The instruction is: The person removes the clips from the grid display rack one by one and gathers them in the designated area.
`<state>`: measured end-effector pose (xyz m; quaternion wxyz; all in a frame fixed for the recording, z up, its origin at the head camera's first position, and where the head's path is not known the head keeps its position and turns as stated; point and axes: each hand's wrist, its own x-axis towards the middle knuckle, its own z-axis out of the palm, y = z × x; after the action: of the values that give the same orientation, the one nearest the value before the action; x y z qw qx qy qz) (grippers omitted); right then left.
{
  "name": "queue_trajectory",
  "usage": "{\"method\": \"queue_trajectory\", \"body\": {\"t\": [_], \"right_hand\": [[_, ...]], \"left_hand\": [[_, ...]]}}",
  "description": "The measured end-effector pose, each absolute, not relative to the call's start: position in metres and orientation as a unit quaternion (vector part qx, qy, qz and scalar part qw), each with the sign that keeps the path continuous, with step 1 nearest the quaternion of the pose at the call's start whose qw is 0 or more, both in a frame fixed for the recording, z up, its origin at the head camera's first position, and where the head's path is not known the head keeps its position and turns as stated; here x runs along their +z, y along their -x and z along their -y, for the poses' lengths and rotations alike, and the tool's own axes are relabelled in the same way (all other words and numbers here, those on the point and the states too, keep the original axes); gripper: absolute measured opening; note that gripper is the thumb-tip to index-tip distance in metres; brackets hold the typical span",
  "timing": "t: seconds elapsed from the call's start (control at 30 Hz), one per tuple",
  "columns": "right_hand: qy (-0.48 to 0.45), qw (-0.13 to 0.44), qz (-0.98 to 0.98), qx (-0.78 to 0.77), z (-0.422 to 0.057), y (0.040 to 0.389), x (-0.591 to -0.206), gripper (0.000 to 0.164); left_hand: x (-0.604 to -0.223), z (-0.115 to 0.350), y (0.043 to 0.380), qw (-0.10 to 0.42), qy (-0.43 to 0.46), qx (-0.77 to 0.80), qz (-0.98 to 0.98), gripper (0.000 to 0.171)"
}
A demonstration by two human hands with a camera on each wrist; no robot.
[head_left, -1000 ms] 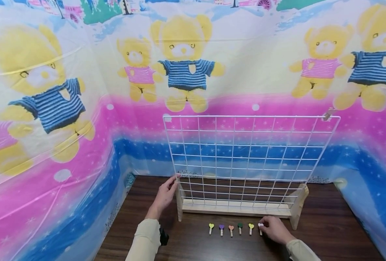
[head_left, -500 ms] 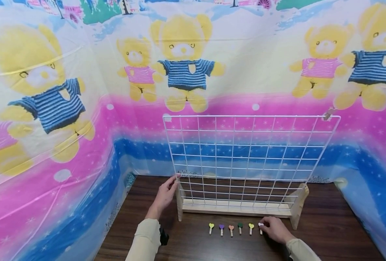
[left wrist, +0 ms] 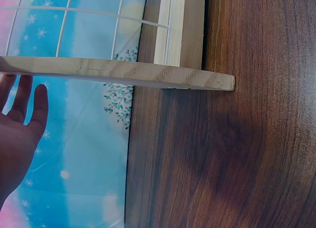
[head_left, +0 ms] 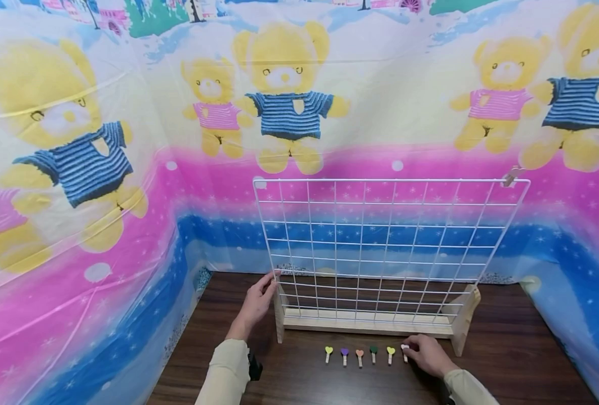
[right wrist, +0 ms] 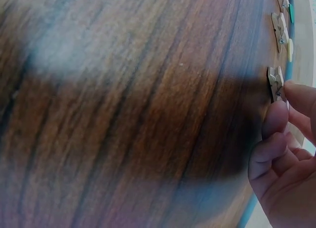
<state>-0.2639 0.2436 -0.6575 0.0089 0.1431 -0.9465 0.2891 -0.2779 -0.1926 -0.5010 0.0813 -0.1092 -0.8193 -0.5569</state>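
A row of small wooden clothespins with coloured hearts lies on the table in the head view: yellow, purple (head_left: 345, 356), orange (head_left: 360, 358), dark green and another yellow (head_left: 391, 355). At the row's right end my right hand (head_left: 429, 355) pinches a clothespin with a white heart (head_left: 405, 352). In the right wrist view, thumb and fingers close on that wooden clothespin (right wrist: 274, 85). My left hand (head_left: 256, 298) touches the left wooden side of a white wire grid (head_left: 375, 236) on a wooden stand (head_left: 365, 325). The left wrist view shows its fingers (left wrist: 38, 107) extended against the wooden side panel (left wrist: 128, 72).
Another wooden clip (head_left: 510, 176) sits at the grid's top right corner. Behind the dark wooden table (head_left: 299, 382) hangs a printed cloth (head_left: 410, 107) with bears, which also runs along the left and right sides.
Both hands stay in place, the right at the white-heart clothespin and the left at the stand. The head view has shifted very slightly.
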Motion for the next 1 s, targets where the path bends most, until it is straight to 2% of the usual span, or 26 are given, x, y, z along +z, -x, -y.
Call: {"method": "queue_trajectory", "body": {"t": [0.2, 0.5, 0.9, 1.0], "right_hand": [[-0.133, -0.004, 0.946, 0.296, -0.243, 0.264, -0.653, 0.005], [-0.144, -0.011, 0.949, 0.281, -0.250, 0.264, -0.637, 0.008], [-0.207, 0.134, 0.938, 0.243, -0.260, 0.257, -0.549, 0.012], [-0.211, 0.152, 0.933, 0.250, -0.263, 0.253, -0.524, 0.012]], "left_hand": [[-0.531, 0.199, 0.299, 0.082, 0.090, -0.565, 0.816, 0.036], [-0.531, 0.198, 0.297, 0.074, 0.084, -0.563, 0.819, 0.037], [-0.529, 0.198, 0.295, 0.082, 0.088, -0.559, 0.821, 0.036], [-0.530, 0.198, 0.295, 0.079, 0.084, -0.561, 0.820, 0.037]]}}
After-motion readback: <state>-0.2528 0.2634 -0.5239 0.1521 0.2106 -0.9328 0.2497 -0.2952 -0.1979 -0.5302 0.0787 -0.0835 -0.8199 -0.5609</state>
